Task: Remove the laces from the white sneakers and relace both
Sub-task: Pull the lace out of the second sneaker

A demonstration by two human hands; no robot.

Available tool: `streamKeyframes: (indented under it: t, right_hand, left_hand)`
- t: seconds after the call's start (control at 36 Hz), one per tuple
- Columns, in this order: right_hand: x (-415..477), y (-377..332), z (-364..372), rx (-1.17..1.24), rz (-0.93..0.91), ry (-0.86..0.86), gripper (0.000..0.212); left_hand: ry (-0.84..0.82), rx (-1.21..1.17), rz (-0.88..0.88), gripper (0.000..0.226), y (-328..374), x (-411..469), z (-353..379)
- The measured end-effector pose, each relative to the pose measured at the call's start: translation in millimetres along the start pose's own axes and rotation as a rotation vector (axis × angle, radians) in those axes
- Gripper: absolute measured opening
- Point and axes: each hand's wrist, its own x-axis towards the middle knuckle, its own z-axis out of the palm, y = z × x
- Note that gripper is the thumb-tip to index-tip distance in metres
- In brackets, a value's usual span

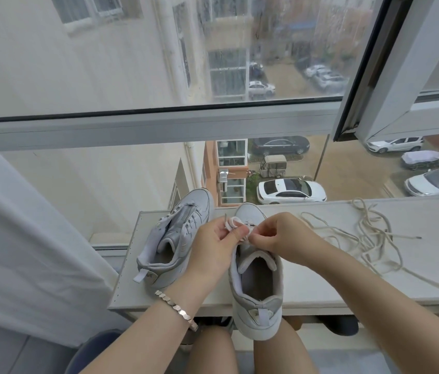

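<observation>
While the left hand (211,242) pinches a folded loop of flat white lace (232,222) between thumb and fingers, the right hand (280,238) pinches at the eyelets of the near white leather sneaker (257,290), whose heel overhangs the pale grey surface (326,282) at six o'clock. A second white sneaker (175,233) stands at ten o'clock; a loose cream cord lace (369,238) sprawls at three o'clock.

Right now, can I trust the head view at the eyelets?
Head view: soft daylight, no glare; left hand, right hand and sneaker sharp, lace partly hidden; fisheye bows the window frame; wet upper pane blurs the street.
</observation>
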Motion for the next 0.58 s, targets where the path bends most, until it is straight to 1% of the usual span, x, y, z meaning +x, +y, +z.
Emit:
streamKeyframes:
  t: [0.08,0.17,0.22,0.28,0.36,0.42,0.44,0.5,0.53,0.58]
  right_hand:
    - [1,0,-5,0.019,0.013,-0.062,0.018]
    - [1,0,-6,-0.012,0.015,-0.096,0.024]
    - [2,0,-6,0.008,0.025,-0.104,0.029]
    - [2,2,-6,0.079,0.037,-0.103,0.030]
    - [1,5,-3,0.245,0.050,-0.087,0.023]
    - [1,8,1,0.368,0.081,-0.060,0.026]
    - [1,9,3,0.422,0.097,-0.046,0.026]
    - [2,11,4,0.494,0.128,-0.020,0.027]
    - [2,12,4,0.514,0.138,-0.012,0.027]
    - [2,14,3,0.555,0.148,-0.011,0.025]
  left_hand:
    - [0.008,0.021,-0.006,0.029,0,1,2]
    - [0.013,0.040,-0.010,0.029,1,1,3]
    - [0.031,0.017,-0.026,0.025,2,2,3]
    - [0.068,-0.053,-0.071,0.022,2,3,4]
    - [0.136,-0.177,-0.182,0.020,-1,1,10]
    - [0.181,-0.247,-0.242,0.022,0,-1,15]
    - [0.208,-0.241,-0.259,0.022,1,-1,17]
    - [0.279,-0.097,-0.223,0.017,3,0,18]
    - [0.316,0.005,-0.161,0.017,5,0,17]
    - [0.350,0.187,0.035,0.027,9,-3,14]
